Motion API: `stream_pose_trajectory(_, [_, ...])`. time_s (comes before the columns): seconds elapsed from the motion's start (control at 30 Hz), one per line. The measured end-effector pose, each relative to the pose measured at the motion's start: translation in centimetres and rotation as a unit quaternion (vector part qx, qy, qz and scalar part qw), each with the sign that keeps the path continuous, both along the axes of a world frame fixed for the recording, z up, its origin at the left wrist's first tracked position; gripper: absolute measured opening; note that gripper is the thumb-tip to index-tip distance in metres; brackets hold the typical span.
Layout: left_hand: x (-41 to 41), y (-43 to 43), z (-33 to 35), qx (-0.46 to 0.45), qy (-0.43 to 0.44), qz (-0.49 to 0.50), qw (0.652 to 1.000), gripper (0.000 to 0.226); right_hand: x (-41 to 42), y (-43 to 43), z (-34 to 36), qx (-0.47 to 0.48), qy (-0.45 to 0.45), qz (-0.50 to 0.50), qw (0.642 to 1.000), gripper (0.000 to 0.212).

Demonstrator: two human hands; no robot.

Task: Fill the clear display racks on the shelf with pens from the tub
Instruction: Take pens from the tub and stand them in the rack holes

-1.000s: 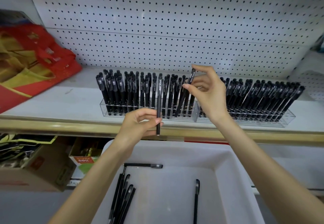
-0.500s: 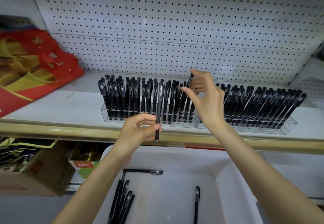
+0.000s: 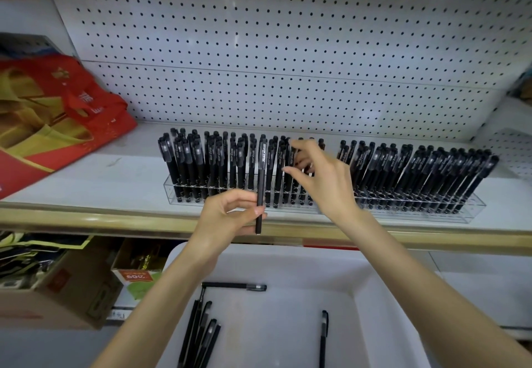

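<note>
Left hand (image 3: 230,215) pinches slim black capped pen (image 3: 260,183) upright;
Right hand (image 3: 325,183) at clear plastic rack (image 3: 184,192), blurred; cannot tell its grip

A single head-worn wide-angle view looks forward and slightly down, close to the shelf (image 3: 115,177), facing the pegboard (image 3: 288,51), with the tub (image 3: 288,267) just beneath.

Clear glossy plastic racks (image 3: 472,209) — matt pens (image 3: 260,183).
</note>
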State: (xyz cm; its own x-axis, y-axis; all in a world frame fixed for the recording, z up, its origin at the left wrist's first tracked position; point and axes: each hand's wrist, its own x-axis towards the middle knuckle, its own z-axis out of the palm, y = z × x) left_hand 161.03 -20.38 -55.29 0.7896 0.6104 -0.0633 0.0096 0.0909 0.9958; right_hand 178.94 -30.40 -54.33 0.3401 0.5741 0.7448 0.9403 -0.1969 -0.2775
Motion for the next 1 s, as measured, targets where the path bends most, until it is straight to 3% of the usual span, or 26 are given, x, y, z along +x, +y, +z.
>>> stream_pose_trajectory(0.3, [0.2,0.1,0.0,0.007,0.007,0.001,1.000,0.010,0.3,0.2,-0.8,-0.009,-0.051,-0.035,0.998,0.043])
stream_pose_trajectory(0.57, [0.1,0.3,-0.1,0.022,0.005,0.014,1.000,0.010,0.7,0.0,-0.5,-0.031,-0.043,-0.037,0.998,0.047])
stream_pose_trajectory(0.73, [0.3,0.2,-0.3,0.023,0.007,0.014,1.000,0.010,0.6,-0.9,0.7,-0.048,0.030,-0.019,0.998,0.048])
stream_pose_trajectory(0.87, [0.5,0.0,-0.5,0.038,0.009,0.002,0.999,0.010,0.0,-1.5,2.0,0.000,0.126,0.017,0.992,0.032])
stream_pose_trajectory(1.0, [1.1,-0.8,-0.4,0.045,-0.001,-0.017,0.999,0.016,-1.7,-2.1,2.9,-0.009,0.282,0.112,0.953,0.030])
